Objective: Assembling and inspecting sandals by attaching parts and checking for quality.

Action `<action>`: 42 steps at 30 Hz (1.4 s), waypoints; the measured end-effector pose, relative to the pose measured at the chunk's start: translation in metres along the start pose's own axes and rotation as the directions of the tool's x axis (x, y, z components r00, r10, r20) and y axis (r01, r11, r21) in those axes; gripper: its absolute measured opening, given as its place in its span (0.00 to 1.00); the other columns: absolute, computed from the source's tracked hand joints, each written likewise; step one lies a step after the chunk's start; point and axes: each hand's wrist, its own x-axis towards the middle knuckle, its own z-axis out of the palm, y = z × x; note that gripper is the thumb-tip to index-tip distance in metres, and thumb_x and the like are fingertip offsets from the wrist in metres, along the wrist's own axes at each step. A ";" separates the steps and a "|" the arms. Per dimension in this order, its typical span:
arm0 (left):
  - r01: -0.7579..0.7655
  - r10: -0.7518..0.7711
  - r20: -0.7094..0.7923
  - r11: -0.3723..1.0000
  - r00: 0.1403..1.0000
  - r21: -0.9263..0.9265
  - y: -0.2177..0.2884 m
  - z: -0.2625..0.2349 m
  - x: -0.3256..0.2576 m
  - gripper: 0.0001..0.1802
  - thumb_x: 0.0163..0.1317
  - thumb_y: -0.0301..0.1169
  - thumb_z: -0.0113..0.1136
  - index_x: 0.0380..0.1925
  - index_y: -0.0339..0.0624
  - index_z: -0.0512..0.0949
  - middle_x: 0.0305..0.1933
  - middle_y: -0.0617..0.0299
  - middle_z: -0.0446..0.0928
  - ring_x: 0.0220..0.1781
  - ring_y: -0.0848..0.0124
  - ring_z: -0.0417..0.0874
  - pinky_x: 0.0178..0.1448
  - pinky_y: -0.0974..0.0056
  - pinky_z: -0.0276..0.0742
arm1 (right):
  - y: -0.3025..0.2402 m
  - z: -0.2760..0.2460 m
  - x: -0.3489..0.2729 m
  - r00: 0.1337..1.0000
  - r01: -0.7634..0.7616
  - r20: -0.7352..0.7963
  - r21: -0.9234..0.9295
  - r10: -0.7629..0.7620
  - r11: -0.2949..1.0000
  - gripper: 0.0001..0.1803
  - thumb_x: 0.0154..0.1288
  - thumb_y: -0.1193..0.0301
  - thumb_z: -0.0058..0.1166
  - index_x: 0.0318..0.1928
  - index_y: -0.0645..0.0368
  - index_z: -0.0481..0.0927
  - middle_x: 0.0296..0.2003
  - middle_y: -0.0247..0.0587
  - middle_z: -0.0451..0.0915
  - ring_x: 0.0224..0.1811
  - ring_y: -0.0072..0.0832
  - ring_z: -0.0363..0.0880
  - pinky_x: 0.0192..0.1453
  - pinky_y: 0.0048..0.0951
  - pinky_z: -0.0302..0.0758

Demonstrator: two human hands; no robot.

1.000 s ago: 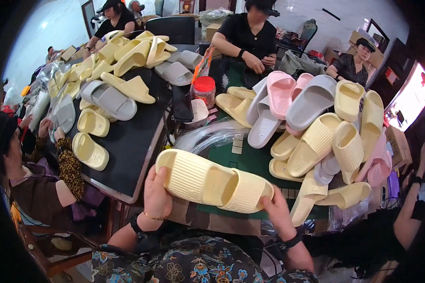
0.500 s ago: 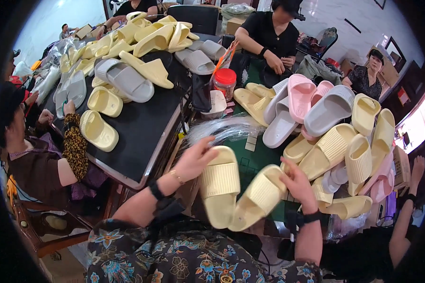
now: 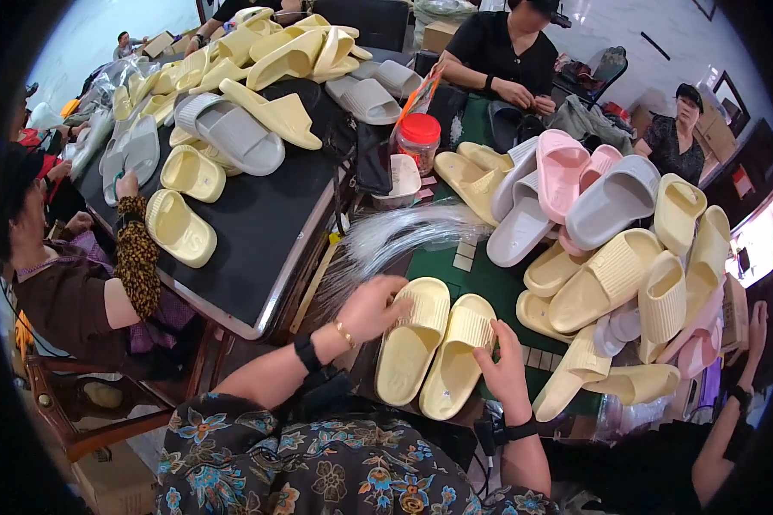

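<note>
Two pale yellow ribbed slides lie side by side, soles down, on the green table (image 3: 481, 283) in front of me. My left hand (image 3: 371, 307) rests on the upper edge of the left slide (image 3: 412, 339), fingers curled over its strap. My right hand (image 3: 502, 369) touches the right edge of the right slide (image 3: 457, 356). A bundle of thin clear plastic strands (image 3: 404, 236) lies just beyond my left hand.
A heap of yellow, grey and pink slides (image 3: 610, 257) fills the table's right side. A red-lidded jar (image 3: 419, 142) and a white cup (image 3: 399, 182) stand behind. A black table (image 3: 258, 223) at left holds more slides. Other people sit around both tables.
The two slides were held up pressed together a second ago. They have since been separated and laid flat next to each other on the green table.
</note>
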 end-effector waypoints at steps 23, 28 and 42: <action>0.030 -0.351 -0.342 0.734 0.871 -0.678 0.006 -0.100 0.067 0.05 0.59 0.29 0.64 0.31 0.40 0.79 0.20 0.71 0.72 0.17 0.83 0.68 0.19 0.76 0.61 | -0.009 -0.015 -0.002 0.977 -0.005 -0.213 0.002 0.005 1.000 0.16 0.56 0.75 0.55 0.47 0.61 0.78 0.59 0.48 0.71 0.59 0.38 0.71 0.56 0.34 0.71; -0.213 -0.289 -0.562 0.718 0.775 -0.663 0.035 -0.126 0.049 0.05 0.61 0.29 0.62 0.32 0.40 0.78 0.25 0.69 0.75 0.22 0.83 0.72 0.22 0.77 0.66 | -0.026 -0.014 0.008 0.971 0.065 -0.233 0.045 -0.053 0.997 0.13 0.57 0.76 0.54 0.45 0.62 0.79 0.57 0.49 0.72 0.59 0.38 0.72 0.56 0.32 0.71; -0.549 0.647 -0.110 0.714 0.755 0.434 0.082 -0.043 -0.021 0.05 0.49 0.23 0.63 0.28 0.40 0.80 0.27 0.57 0.77 0.28 0.63 0.81 0.31 0.64 0.77 | -0.092 -0.013 -0.005 0.892 0.370 -0.298 0.047 -0.341 0.928 0.22 0.58 0.80 0.55 0.55 0.62 0.73 0.35 0.44 0.80 0.31 0.33 0.79 0.37 0.30 0.77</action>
